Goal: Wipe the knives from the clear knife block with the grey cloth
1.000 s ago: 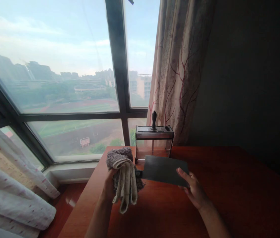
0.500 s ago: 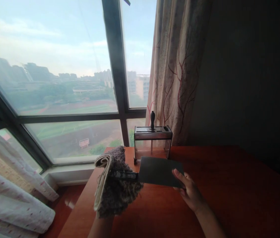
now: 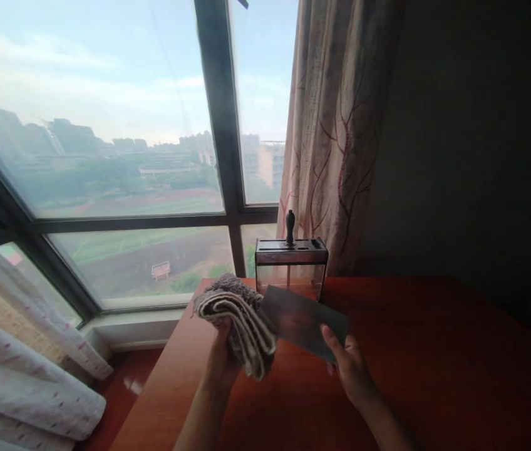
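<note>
My left hand (image 3: 224, 357) grips a folded, shaggy grey-brown cloth (image 3: 242, 326) with a pale edge. The cloth is wrapped over the handle of a cleaver, and the handle is hidden in it. The cleaver's broad dark blade (image 3: 305, 321) slants down to the right above the table. At the blade's far right end, my right hand (image 3: 347, 360) pinches it, thumb on the near face and fingers behind. Just beyond the blade stands a knife block (image 3: 291, 257) with clear sides and a dark slotted top, one black handle upright in it.
The reddish-brown wooden table (image 3: 416, 338) spreads under both hands. Behind it are a large window (image 3: 129, 221) with dark frames and a patterned curtain (image 3: 335, 125). Another curtain (image 3: 25, 376) hangs at lower left, beside the table's left edge.
The cloth has folded over the cleaver's handle, which was showing before. My left hand has come into view beneath the cloth. The blade now tilts down towards the right.
</note>
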{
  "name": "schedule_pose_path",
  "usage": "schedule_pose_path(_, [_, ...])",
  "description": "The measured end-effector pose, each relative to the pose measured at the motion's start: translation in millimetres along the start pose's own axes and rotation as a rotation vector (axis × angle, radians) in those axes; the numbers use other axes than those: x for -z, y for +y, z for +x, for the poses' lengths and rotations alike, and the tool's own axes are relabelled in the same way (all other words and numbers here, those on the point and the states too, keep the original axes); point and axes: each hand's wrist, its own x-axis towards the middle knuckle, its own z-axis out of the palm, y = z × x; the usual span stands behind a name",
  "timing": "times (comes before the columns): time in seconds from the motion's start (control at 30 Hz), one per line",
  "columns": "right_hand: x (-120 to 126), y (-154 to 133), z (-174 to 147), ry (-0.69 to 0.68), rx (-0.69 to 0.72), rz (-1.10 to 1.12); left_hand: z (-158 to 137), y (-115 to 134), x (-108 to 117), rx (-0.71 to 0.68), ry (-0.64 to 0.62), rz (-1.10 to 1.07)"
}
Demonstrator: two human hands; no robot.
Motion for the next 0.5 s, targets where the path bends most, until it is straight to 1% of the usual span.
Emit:
schedule_pose_path(0.07, [-5, 5, -1, -0.027, 0.016, -0.041, -2, -1, -6, -0.016, 0.050, 0.019])
schedule_pose_path(0.13, [-8, 11, -4, -0.048, 0.061, -0.112, 1, -2, -11, -0.050, 0.088, 0.040])
schedule_pose_path(0.23, [-11, 18, -9, -0.139, 0.206, -0.304, 11, -5, -13, -0.146, 0.167, 0.072])
schedule_pose_path(0.27, [-12, 19, -11, -0.186, 0.277, -0.386, 13, -6, -12, -0.173, 0.193, 0.088])
schedule_pose_path(0.33, [-14, 19, -14, -0.250, 0.462, -0.561, 17, -7, -10, -0.211, 0.244, 0.125])
schedule_pose_path(0.43, [-18, 15, -16, -0.251, 0.785, -0.776, 19, -9, -9, -0.242, 0.357, 0.174])
schedule_pose_path(0.5, [-20, 13, -16, -0.255, 0.926, -0.857, 18, -10, -9, -0.234, 0.420, 0.193])
